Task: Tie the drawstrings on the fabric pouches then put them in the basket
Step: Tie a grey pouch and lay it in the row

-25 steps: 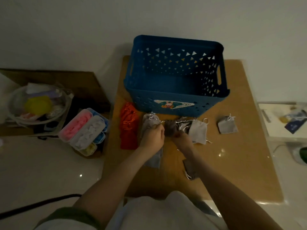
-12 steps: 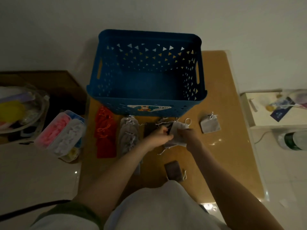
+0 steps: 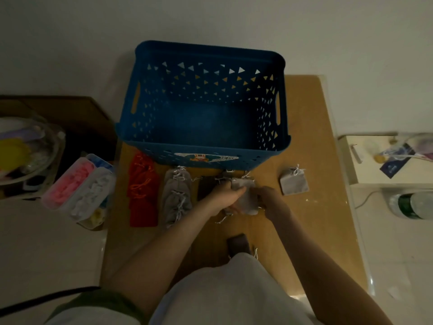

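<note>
Head view, dim light. A brown bench (image 3: 316, 231) carries a blue perforated basket (image 3: 210, 49) at its far side, open top up, a cartoon sticker on the near wall; nothing can be made out inside it. In front of the basket lies a row of fabric pouches. From the left these are a stack of red pouches (image 3: 141, 195) with orange cords, then a stack of grey pouches (image 3: 177, 195) with white cords, then a dark pouch (image 3: 206, 190) lying flat and partly covered by the left wrist. A single grey pouch (image 3: 294, 182) lies apart to the right, its mouth gathered and its cord ends at the top. Another dark pouch (image 3: 237, 245) lies near the person's body, at the near edge of the bench. Both grips meet just in front of the basket, over the middle of the row. The left grip (image 3: 226, 195) is clenched on the upper left edge of a light grey pouch (image 3: 246, 200), thumb and fingers pinching the fabric. The right grip (image 3: 269, 199) is curled round the same pouch's right side. This pouch is held between the two grips, low over the bench — not in the basket. White cord ends trail below it; whether they are knotted cannot be told at this light level. Off the bench to the left stands a clear compartment box (image 3: 79, 191) with pink and white contents. To the right, a green-labelled bottle (image 3: 412, 205) lies on its side.
</note>
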